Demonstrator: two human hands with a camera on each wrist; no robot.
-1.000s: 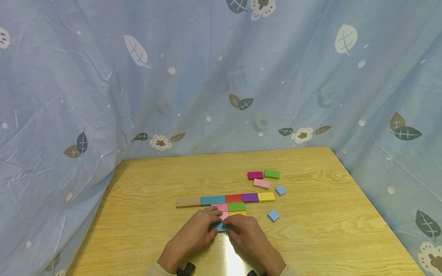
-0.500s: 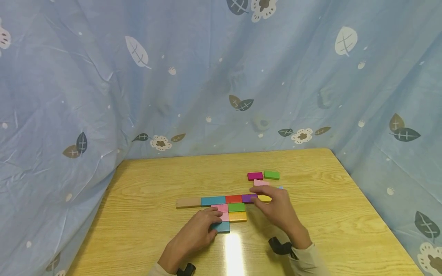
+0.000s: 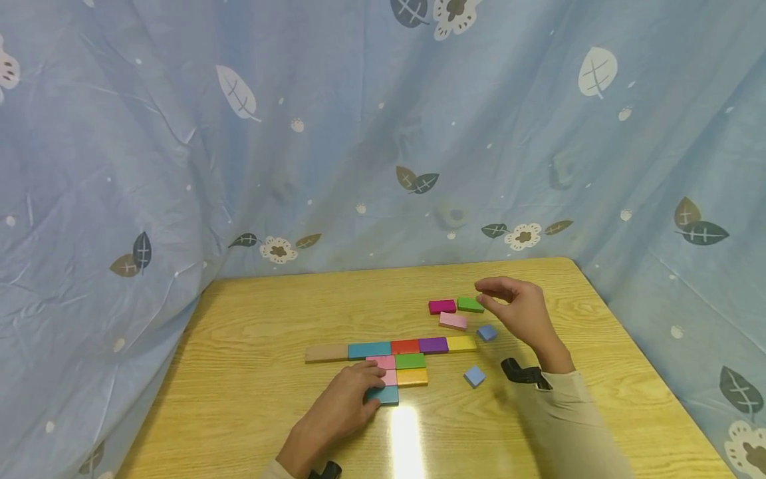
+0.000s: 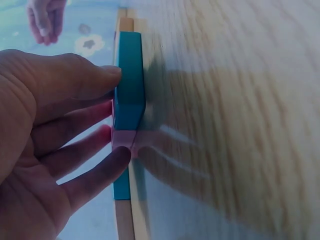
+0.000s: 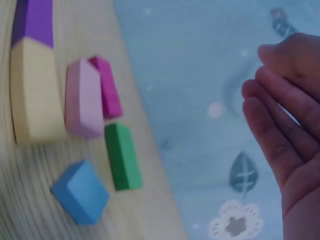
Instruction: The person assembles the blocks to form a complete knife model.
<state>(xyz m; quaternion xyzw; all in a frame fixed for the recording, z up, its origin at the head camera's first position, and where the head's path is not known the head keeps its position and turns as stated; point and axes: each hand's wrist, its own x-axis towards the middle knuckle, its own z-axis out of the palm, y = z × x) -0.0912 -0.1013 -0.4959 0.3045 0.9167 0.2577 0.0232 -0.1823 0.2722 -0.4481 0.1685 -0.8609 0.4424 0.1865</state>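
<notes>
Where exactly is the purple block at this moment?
In the head view, the purple block lies a little right of the picture's middle, between the red block on its left and the yellow block on its right.

The left hand point(image 3: 342, 398) partly hides two pink blocks point(image 3: 388, 362).

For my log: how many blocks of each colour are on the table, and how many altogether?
Pink blocks: 3
Teal blocks: 2
Green blocks: 2
Light blue blocks: 2
Magenta block: 1
Red block: 1
Purple block: 1
Yellow block: 1
Orange-yellow block: 1
Tan block: 1
Total: 15
</notes>
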